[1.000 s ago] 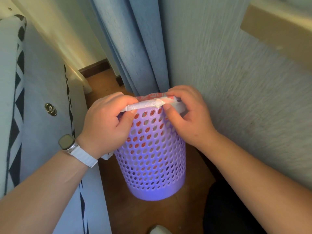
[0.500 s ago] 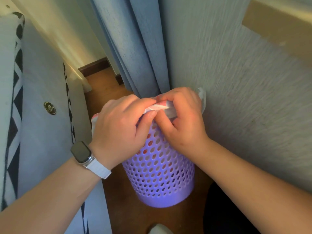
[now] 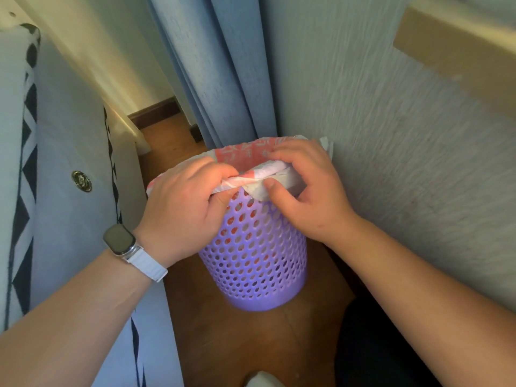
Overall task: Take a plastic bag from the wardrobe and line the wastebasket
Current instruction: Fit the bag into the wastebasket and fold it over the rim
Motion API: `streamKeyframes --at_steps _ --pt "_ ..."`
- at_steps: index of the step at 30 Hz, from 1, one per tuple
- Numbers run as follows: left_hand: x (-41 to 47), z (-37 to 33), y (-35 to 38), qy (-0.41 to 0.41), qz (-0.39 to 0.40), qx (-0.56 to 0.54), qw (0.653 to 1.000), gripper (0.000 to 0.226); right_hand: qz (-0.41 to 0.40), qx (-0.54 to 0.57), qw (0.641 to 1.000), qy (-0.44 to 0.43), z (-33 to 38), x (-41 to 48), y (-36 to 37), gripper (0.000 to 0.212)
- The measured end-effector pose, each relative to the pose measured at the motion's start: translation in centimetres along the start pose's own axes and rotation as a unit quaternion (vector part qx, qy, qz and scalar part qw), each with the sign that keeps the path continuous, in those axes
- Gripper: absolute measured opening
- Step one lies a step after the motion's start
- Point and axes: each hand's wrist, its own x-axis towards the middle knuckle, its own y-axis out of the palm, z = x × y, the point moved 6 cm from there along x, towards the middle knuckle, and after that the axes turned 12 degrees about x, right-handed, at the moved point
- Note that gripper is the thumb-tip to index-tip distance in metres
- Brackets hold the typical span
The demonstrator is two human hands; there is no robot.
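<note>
Hands mid-frame: our left hand (image 3: 184, 208) and right hand (image 3: 304, 196) each pinch bag (image 3: 243, 155) edge, folding it over basket (image 3: 257, 252) rim so liner stays put.

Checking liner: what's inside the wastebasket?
A red-and-white bag, seen at the wastebasket rim and through its holes. Left hand and right hand grip its near edge and cover the interior below.

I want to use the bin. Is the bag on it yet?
Nearly. The plastic bag is already inside the purple wastebasket, its red print showing at the far rim. The left hand and right hand pinch its edge at the near rim. Folding that edge down is left.
</note>
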Motion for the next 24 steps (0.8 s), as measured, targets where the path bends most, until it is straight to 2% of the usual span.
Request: streamKeyframes --at_steps 6,10,16,20,24 --pt "-0.1 -0.6 -0.6 -0.001 -0.011 -0.047 0.999 0.026 -0.033 -0.024 0.999 0.004 0.8 -0.1 -0.1 0.024" --pt "-0.2 -2.1 -1.5 0.018 -0.030 -0.007 0.999 0.034 -0.038 -0.045 0.998 0.009 1.9 -0.3 0.2 0.023" --pt "-0.6 -2.3 -0.5 -0.017 -0.002 -0.025 1.000 0.034 -0.030 -0.037 0.999 0.017 2.9 -0.4 0.7 0.024" --pt "-0.4 -1.4 -0.3 -0.013 -0.017 -0.024 0.999 0.028 -0.007 -0.012 1.000 0.007 2.4 -0.2 0.2 0.033" --pt "-0.3 -0.4 -0.3 -0.031 -0.030 -0.062 0.997 0.033 -0.004 -0.002 1.000 0.000 1.0 0.0 -0.6 0.040"
